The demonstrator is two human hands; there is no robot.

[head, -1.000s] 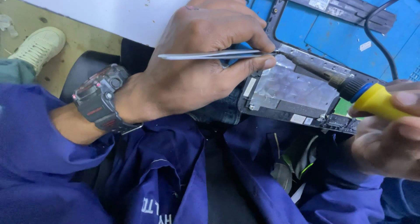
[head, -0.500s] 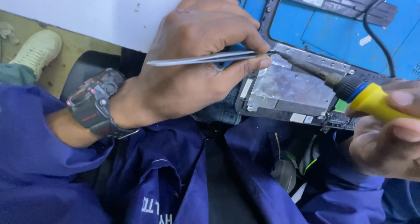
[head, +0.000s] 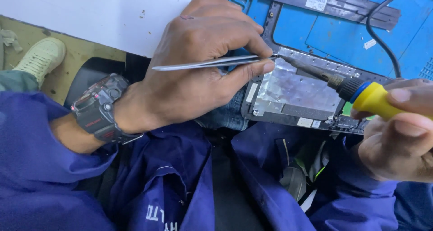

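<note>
left hand [head: 198,73] pinches thin steel tweezers [head: 207,63]; right hand [head: 397,132] grips the yellow-handled soldering iron [head: 361,96]. keep both tips steady where they seemingly meet on the foil-covered dark frame [head: 293,89].

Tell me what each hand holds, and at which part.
The left hand pinches thin silver metal tweezers along their middle. The right hand grips a soldering iron by its yellow handle.
</note>
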